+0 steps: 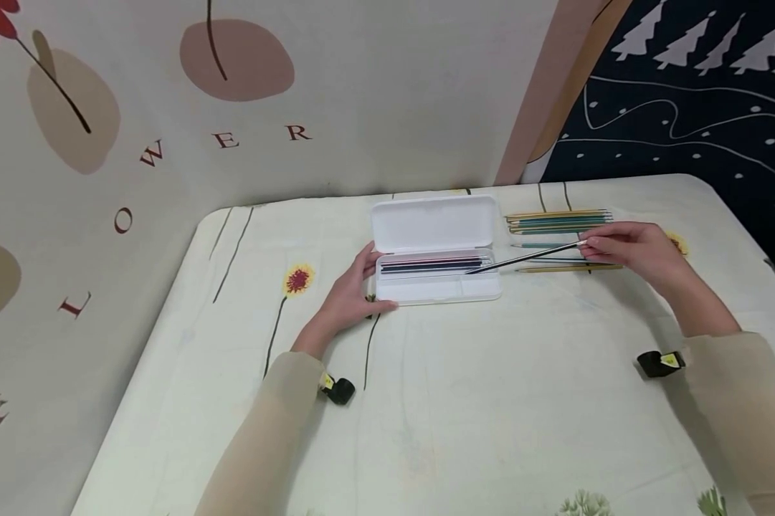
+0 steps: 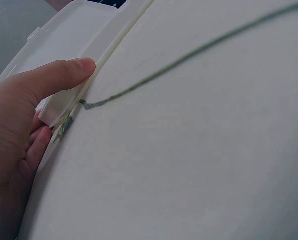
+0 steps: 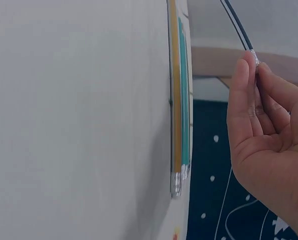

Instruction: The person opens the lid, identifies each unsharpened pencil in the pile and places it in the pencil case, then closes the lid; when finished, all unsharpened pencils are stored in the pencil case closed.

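head view: a dark pencil (image 1: 529,257) slants over the right part of an open white case (image 1: 426,288), its right end pinched by the right hand (image 1: 639,251); whether its left end touches the case is hard to tell. the left hand (image 1: 351,294) grips the case's left end. a row of pencils (image 1: 432,266) lies in the far compartment, with the lid (image 1: 434,225) beyond. loose yellow and green pencils (image 1: 558,222) lie to the right on the bench (image 1: 458,401).

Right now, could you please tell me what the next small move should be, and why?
Probably lower the dark pencil into the open case: the right hand pinches one end, the other reaches over the case, other pencils lie inside, and the left hand grips the case's side.
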`<state>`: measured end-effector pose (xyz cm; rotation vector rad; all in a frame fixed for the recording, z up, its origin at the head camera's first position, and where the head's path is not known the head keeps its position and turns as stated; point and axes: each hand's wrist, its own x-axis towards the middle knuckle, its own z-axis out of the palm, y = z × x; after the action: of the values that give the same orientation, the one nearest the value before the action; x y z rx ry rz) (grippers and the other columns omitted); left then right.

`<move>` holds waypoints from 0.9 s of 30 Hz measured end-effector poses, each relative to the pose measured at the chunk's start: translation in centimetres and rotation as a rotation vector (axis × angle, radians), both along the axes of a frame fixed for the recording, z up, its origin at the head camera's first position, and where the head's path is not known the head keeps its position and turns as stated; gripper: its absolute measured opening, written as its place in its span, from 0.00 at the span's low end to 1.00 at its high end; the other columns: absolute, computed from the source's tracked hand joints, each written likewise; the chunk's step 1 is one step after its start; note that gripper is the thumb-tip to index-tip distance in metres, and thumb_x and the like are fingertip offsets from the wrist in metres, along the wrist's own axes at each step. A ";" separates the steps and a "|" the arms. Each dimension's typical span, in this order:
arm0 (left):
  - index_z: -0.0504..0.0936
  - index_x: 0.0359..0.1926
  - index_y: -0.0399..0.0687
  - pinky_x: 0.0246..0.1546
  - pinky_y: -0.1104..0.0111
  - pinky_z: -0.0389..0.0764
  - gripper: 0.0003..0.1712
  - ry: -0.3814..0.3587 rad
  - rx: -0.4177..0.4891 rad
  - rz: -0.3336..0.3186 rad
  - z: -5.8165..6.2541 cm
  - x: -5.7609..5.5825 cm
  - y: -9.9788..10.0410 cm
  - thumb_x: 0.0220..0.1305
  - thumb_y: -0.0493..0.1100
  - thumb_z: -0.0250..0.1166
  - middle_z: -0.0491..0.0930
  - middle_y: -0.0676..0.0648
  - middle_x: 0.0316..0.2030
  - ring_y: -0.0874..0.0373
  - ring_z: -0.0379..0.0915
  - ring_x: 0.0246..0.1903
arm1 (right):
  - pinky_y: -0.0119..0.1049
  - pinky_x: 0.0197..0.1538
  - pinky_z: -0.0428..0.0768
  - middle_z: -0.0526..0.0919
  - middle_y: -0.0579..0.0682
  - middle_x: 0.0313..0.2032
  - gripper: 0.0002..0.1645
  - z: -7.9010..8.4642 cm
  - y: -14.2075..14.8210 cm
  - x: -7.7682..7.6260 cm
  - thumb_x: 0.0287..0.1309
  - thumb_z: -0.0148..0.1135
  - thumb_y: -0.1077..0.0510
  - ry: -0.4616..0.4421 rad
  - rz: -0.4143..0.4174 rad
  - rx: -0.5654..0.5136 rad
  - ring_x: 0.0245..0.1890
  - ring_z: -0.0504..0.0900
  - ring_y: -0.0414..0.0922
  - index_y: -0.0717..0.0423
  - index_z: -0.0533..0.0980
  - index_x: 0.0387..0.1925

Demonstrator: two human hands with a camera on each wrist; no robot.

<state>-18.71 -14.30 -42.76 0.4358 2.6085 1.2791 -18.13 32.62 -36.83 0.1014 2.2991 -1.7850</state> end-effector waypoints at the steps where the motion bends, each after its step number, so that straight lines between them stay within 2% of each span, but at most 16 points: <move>1: 0.41 0.80 0.51 0.75 0.56 0.62 0.68 0.000 0.000 0.001 0.0 0.0 0.0 0.50 0.47 0.80 0.62 0.48 0.73 0.50 0.62 0.73 | 0.26 0.45 0.85 0.87 0.31 0.36 0.09 0.1 -0.3 0.0 0.65 0.64 0.54 -0.006 0.006 0.008 0.38 0.88 0.30 0.34 0.85 0.40; 4: 0.41 0.80 0.52 0.75 0.56 0.62 0.68 0.000 -0.002 0.001 0.0 0.0 0.0 0.50 0.47 0.80 0.62 0.48 0.73 0.50 0.62 0.73 | 0.26 0.46 0.85 0.87 0.31 0.37 0.10 0.2 -1.0 0.0 0.65 0.63 0.54 -0.022 0.034 0.016 0.39 0.88 0.31 0.35 0.85 0.42; 9: 0.41 0.80 0.53 0.76 0.56 0.61 0.68 -0.006 -0.009 0.003 0.0 0.0 0.0 0.50 0.48 0.80 0.61 0.49 0.73 0.51 0.62 0.73 | 0.28 0.48 0.85 0.87 0.34 0.40 0.14 0.1 -2.2 -0.2 0.65 0.64 0.57 -0.021 0.088 -0.015 0.41 0.88 0.33 0.48 0.85 0.50; 18: 0.40 0.80 0.53 0.75 0.55 0.62 0.68 -0.003 -0.010 0.000 0.0 0.1 -0.1 0.50 0.48 0.79 0.61 0.48 0.73 0.50 0.62 0.73 | 0.28 0.45 0.86 0.88 0.35 0.36 0.15 0.0 -4.8 -0.7 0.65 0.63 0.62 0.035 0.157 0.035 0.38 0.88 0.31 0.61 0.82 0.52; 24: 0.41 0.80 0.54 0.75 0.55 0.62 0.68 -0.008 -0.006 0.002 -0.1 0.0 -0.1 0.50 0.48 0.79 0.61 0.49 0.73 0.50 0.61 0.73 | 0.27 0.45 0.86 0.86 0.34 0.37 0.16 0.1 -6.5 -0.9 0.66 0.62 0.62 0.042 0.199 0.089 0.38 0.86 0.30 0.66 0.80 0.52; 27: 0.41 0.80 0.54 0.75 0.55 0.62 0.68 -0.008 -0.006 0.003 -0.1 0.0 -0.1 0.50 0.48 0.80 0.61 0.49 0.73 0.50 0.61 0.73 | 0.29 0.45 0.86 0.86 0.35 0.37 0.17 0.1 -7.1 -1.0 0.67 0.61 0.62 0.056 0.239 0.079 0.38 0.86 0.31 0.71 0.77 0.53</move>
<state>-18.72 -14.43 -42.88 0.4256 2.6068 1.2713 -19.13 25.56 -36.75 -0.2046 2.3076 -1.5982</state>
